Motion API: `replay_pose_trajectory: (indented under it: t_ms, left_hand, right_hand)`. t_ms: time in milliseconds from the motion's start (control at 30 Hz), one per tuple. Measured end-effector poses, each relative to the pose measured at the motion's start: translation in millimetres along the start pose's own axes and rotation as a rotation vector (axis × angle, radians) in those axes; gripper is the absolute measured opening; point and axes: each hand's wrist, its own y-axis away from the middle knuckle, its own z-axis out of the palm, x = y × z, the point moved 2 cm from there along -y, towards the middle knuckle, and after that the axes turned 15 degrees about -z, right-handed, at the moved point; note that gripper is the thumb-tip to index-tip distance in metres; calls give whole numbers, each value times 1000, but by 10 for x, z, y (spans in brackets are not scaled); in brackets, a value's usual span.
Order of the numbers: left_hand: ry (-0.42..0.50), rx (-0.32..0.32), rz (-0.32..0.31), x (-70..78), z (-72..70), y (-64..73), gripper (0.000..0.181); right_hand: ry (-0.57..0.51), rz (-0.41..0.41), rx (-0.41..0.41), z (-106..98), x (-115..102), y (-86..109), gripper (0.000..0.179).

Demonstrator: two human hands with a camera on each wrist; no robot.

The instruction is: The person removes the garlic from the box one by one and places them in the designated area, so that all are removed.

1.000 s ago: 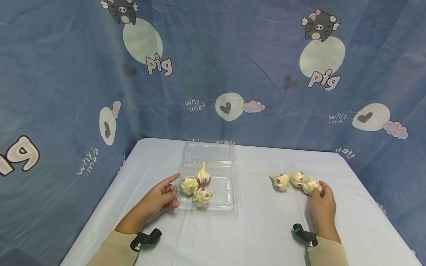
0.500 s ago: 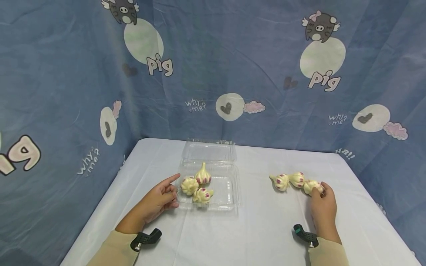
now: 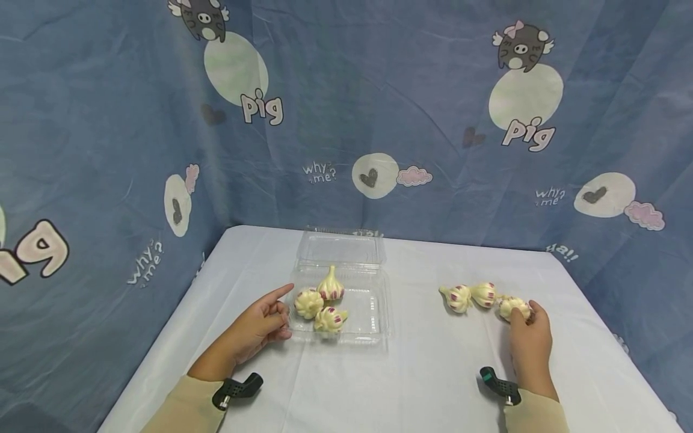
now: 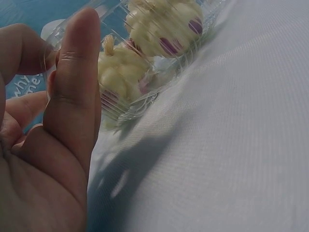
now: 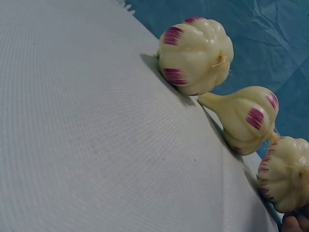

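My right hand (image 3: pixel 530 343) pinches the rightmost garlic bulb (image 3: pixel 512 307) between thumb and fingers, low at the table. In the right wrist view, fingertips (image 5: pixel 297 223) show at the lower edge of that bulb (image 5: pixel 285 174), whose cream surface is glossy with purple streaks. Left of it two more bulbs lie in a row, a middle bulb (image 3: pixel 483 294) and an end bulb (image 3: pixel 457 299). With its index finger stretched out, my left hand (image 3: pixel 260 325) holds the left side of a clear plastic clamshell box (image 3: pixel 373 337); its thumb (image 4: pixel 75 72) covers part of the wall.
Several similar bulbs, three in number, sit in the box's left half, one of them a bulb with upright stem (image 3: pixel 331 285). The box's lid (image 3: pixel 341 248) lies folded back. A white cloth (image 3: pixel 422 373) covers the table; a blue printed curtain (image 3: pixel 303 120) hangs behind.
My right hand has shifted slightly right and toward me with the bulb, widening the space from the middle bulb. My left hand and the box stay put.
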Motion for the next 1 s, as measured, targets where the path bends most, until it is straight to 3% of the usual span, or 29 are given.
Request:
replay_pose_trajectory:
  t_ms: [467,767,1000]
  left_hand:
    - [11,-8,13,-1,7,5,76]
    - [5,-20,25,14,6,13,78]
    - [-6,-4,10,12,13,11,79]
  right_hand:
    - [-51,-3,28,5,-1,5,71]
    - [-28,-73,83,9,-153,42,69]
    - [-84,-162,158,4,-382,192,61]
